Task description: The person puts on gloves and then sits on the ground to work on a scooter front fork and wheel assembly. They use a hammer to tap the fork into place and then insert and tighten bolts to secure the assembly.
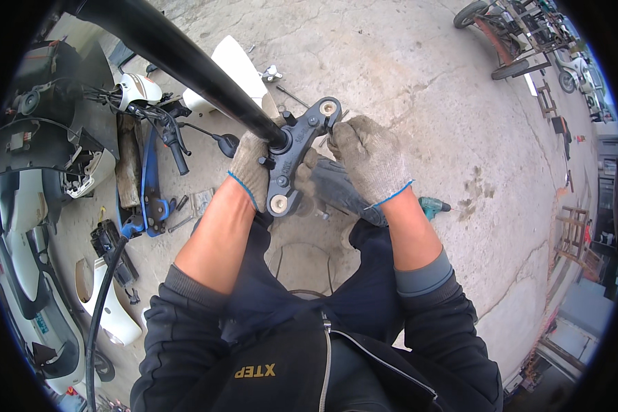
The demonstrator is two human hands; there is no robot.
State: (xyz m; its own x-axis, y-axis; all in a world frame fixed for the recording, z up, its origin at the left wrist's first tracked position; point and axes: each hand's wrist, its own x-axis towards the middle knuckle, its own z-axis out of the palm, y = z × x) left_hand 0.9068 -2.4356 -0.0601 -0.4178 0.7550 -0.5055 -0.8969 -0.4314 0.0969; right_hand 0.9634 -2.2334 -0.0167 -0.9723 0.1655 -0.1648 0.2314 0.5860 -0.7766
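while the left grip clasps one two-holed bracket, whether the right grip grasps is unclear

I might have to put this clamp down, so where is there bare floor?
The widest bare concrete lies between the gloved right hand and the wheeled frame. Another patch lies between the right sleeve and the wooden frames. Left of the clamp is crowded: handlebar, blue metal piece, white shell.
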